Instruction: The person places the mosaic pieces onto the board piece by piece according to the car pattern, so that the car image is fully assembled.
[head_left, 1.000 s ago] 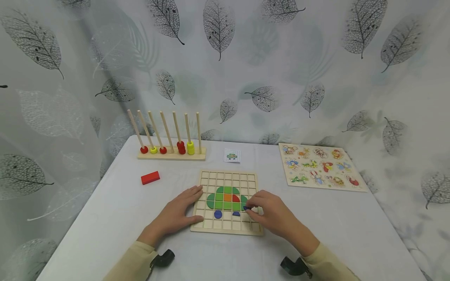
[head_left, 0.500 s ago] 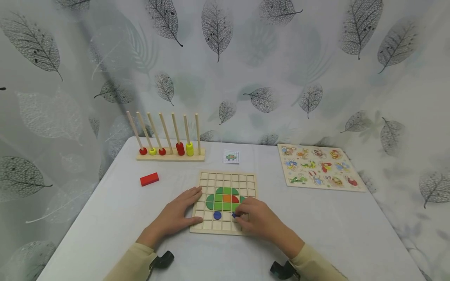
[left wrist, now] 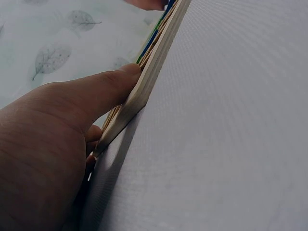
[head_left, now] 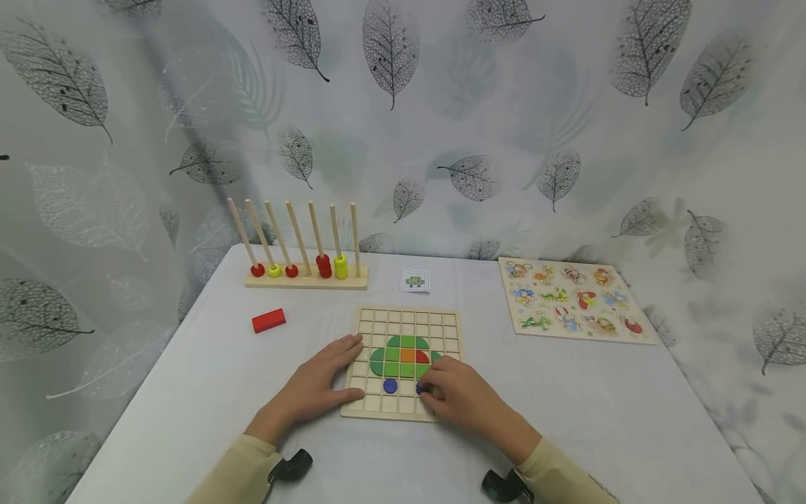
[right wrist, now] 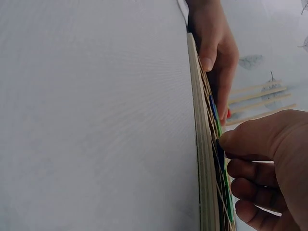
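Note:
A wooden grid board [head_left: 380, 323] lies on the table, with green pieces [head_left: 392, 369], an orange square [head_left: 408, 355] and a red rounded piece [head_left: 422, 357] set in its cells. Below the green pieces sits a blue disc [head_left: 390, 386]. My left hand [head_left: 317, 378] rests along the board's left edge; its thumb lies on the edge in the left wrist view. Over the lower right cells, my right hand [head_left: 466, 393] pinches a blue half-circle piece [head_left: 419, 388], mostly hidden by the fingers. The right wrist view shows that thumb against a dark blue piece [right wrist: 220, 149].
A peg stand [head_left: 302, 281] with red and yellow rings stands at the back left. In front of it lies a red block [head_left: 269, 320]. Behind the board is a small picture card [head_left: 415, 281]. A wooden insect puzzle [head_left: 573, 299] lies at the right.
My right hand has carried the blue half-circle left and a little toward me, to where another blue half-circle lay. Over the last half second it barely moved. The left hand stayed put.

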A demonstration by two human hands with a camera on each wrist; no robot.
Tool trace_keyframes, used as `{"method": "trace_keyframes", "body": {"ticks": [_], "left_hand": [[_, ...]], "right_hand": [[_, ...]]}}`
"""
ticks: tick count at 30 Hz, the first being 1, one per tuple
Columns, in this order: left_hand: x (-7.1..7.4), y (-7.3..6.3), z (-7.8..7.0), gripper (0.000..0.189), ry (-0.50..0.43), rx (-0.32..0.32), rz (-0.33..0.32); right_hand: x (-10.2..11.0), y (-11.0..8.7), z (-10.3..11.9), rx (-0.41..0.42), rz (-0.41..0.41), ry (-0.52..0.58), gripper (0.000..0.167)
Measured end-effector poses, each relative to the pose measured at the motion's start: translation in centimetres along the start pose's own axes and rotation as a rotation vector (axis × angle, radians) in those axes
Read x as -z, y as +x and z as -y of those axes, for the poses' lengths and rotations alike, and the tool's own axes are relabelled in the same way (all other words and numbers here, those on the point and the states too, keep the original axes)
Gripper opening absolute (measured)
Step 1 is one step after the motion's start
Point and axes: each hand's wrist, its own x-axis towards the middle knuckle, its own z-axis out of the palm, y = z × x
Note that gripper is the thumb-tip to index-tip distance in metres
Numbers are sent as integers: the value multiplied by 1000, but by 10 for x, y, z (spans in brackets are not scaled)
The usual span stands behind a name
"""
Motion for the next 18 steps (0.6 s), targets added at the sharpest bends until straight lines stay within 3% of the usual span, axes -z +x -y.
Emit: {"method": "trace_keyframes", "body": {"ticks": [12,18], "left_hand": [[-2,0,0,92,-4,-2,3],[0,-1,0,93,0,3,7]], "right_hand": [[2,-2,0,22,-35,-16,10],[25,-1,-6,59,-177,-62,19]]}}
